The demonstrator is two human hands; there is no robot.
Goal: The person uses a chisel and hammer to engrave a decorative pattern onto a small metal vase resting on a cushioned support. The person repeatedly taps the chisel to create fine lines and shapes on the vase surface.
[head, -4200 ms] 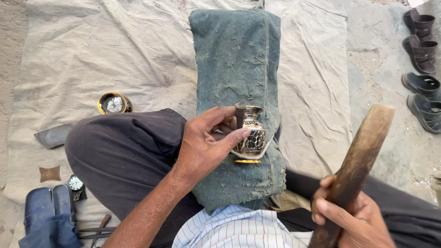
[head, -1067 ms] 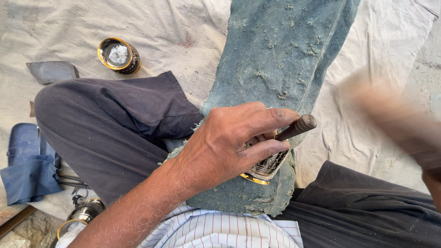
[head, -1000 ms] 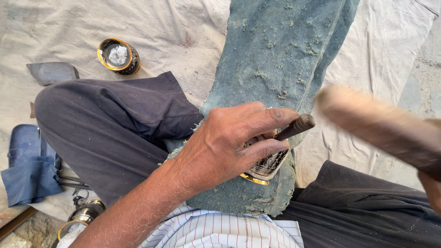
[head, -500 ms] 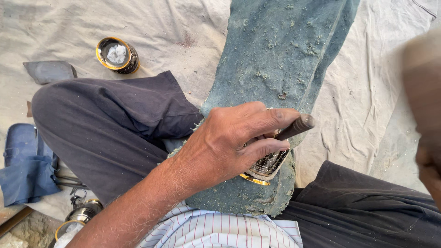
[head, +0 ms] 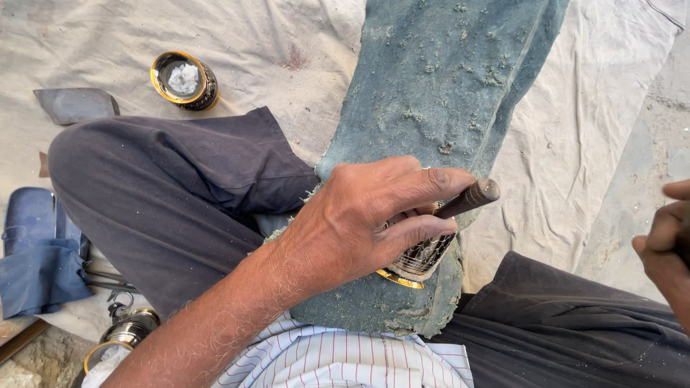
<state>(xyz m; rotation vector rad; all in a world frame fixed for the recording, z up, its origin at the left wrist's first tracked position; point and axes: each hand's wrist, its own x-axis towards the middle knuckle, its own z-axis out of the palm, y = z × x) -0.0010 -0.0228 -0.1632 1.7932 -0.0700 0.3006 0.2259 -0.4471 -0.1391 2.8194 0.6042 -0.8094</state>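
1. Punch, a dark metal rod, sits pinched in the left hand; its long axis slants up toward the right.
2. Fingers curl closed around it, pressing a patterned metal cup onto the green padded block.
3. Right hand is at the frame's right edge, well apart; its grip cannot be told.

You have no labels, signs or screens in front of you — the nearest thing to a package is a small round tin, gold-rimmed and dark-walled, open, well beyond your left fingers.
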